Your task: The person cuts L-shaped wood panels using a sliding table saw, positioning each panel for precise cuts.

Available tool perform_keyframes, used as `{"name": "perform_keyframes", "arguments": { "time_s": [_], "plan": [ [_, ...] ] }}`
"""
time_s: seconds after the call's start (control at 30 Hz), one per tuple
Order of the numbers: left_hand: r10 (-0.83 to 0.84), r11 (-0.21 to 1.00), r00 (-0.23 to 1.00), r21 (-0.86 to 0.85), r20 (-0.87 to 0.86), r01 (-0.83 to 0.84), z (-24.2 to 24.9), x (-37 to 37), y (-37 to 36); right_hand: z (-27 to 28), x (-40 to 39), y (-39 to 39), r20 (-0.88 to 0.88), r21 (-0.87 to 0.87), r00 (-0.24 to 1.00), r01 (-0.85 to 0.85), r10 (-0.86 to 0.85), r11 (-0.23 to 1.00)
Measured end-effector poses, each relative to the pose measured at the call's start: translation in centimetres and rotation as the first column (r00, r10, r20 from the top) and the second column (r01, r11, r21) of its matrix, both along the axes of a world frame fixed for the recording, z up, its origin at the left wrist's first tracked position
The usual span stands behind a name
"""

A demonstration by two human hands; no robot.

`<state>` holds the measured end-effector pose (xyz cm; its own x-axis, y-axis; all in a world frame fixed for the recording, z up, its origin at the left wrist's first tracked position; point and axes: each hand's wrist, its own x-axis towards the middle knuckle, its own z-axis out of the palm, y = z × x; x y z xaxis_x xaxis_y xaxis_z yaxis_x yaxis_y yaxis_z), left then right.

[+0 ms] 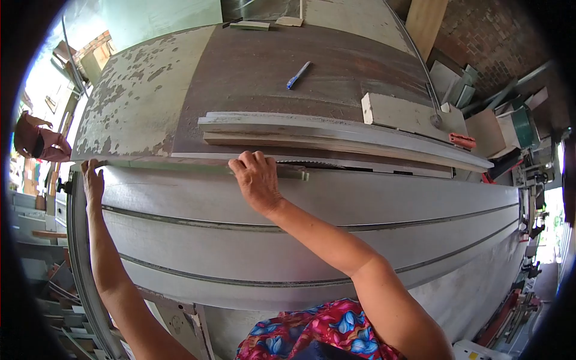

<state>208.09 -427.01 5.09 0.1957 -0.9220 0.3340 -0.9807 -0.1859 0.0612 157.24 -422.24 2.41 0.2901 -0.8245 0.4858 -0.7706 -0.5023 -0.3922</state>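
A long thin greenish board strip (pixel 180 165) lies along the far edge of the grey metal sliding table (pixel 198 195). My left hand (pixel 93 179) is closed round its left end, at the table's corner. Farther right, my right hand (pixel 258 180) grips the strip from above with bent fingers. Just right of that hand, a toothed saw blade (pixel 312 164) shows in the slot, close to the strip's right end. Beyond the blade rest a grey metal fence bar (pixel 336 129) and a wooden strip (pixel 312 143).
A blue pen (pixel 298 76) lies on the brown tabletop (pixel 252 66). At the right are a pale block (pixel 399 115) and an orange-red piece (pixel 462 141). Small offcuts (pixel 251 26) sit at the back. Another person (pixel 41 137) is at far left.
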Motion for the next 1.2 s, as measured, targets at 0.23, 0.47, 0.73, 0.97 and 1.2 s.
{"name": "perform_keyframes", "arguments": {
  "time_s": [0.23,0.47,0.73,0.97,1.2],
  "plan": [
    [-0.012,1.0,1.0,-0.022,0.018,0.012,-1.5,4.5,-0.8,0.3,2.1,-0.3,-0.026,0.001,0.999,0.043,-0.043,0.999],
    [0.058,0.994,0.989,-0.103,0.138,-0.044,-2.1,6.5,-1.5,0.3,3.2,-1.0,0.01,0.057,0.999,0.032,-0.033,0.998],
    [0.153,0.955,0.988,-0.261,0.038,-0.138,-4.5,3.5,-3.1,-0.3,6.0,-1.7,0.057,0.011,0.997,0.05,-0.051,0.999],
    [0.263,0.922,0.962,-0.314,0.074,-0.228,-8.1,1.8,-2.8,-1.3,9.6,-2.8,-0.021,0.094,0.996,0.086,-0.084,0.992],
    [0.386,0.831,0.752,-0.152,-0.534,-0.535,-8.6,-7.2,0.7,-1.2,10.5,-1.9,-0.086,0.187,0.996,0.039,-0.023,0.982]
  ]
}}
